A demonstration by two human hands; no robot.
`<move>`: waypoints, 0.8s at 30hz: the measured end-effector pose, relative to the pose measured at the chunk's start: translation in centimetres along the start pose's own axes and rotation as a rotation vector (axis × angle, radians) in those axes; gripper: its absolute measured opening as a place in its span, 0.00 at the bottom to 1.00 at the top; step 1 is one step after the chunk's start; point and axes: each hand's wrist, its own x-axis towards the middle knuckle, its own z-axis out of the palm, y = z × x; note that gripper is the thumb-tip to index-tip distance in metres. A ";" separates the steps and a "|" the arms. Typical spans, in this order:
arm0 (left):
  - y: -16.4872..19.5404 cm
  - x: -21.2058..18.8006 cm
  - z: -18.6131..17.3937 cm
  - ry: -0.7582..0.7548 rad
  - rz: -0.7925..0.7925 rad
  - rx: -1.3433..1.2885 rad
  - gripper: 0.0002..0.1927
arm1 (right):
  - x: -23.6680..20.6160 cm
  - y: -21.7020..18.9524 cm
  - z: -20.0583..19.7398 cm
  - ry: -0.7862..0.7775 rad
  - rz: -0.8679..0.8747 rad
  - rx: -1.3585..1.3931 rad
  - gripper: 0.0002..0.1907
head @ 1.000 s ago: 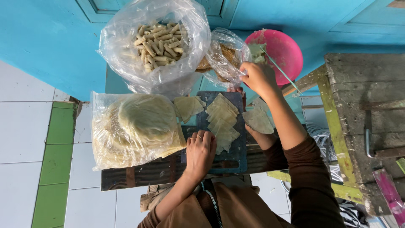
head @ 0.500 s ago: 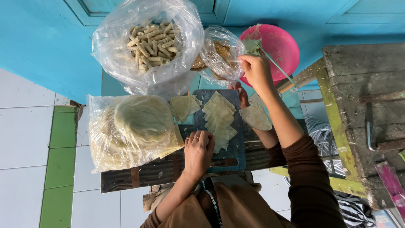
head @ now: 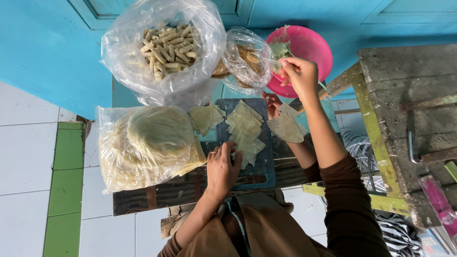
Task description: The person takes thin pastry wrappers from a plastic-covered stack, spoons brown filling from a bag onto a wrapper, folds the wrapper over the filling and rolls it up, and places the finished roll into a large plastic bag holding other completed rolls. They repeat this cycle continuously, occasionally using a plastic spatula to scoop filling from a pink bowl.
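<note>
Right grip point(head: 299, 74) pinches a thin utensil point(head: 271, 61) over the pink bowl point(head: 312, 47); left grip point(head: 221, 166) rests loosely open on thin, floppy, likely tearable wrappers point(head: 245, 131) mid-desk, best lifted by an edge.

Bright, even daylight, soft faint shadows, mild glare on plastic bags point(head: 162, 52), sharp focus throughout.

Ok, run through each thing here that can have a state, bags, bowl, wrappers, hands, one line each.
Bag of rolls: open, part full.
Bag of filling: open.
Pink bowl: tilted, nearly bare.
Bag of round wrappers: lying flat, full.
Cut wrappers: stacked, overlapping on board.
Left hand: resting on cut wrappers.
Right hand: pinching a thin utensil.
</note>
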 end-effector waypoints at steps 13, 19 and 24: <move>-0.6 -0.5 0.6 -0.008 -0.021 -0.095 0.21 | -18.8 1.5 -3.6 -0.192 0.331 0.094 0.12; -0.9 -0.5 0.4 -0.011 -0.033 -0.159 0.23 | -22.7 2.6 -2.1 -0.168 0.269 -0.063 0.12; -0.6 -0.5 0.0 -0.026 -0.041 -0.155 0.24 | -23.5 2.4 -1.3 -0.105 0.064 -0.141 0.11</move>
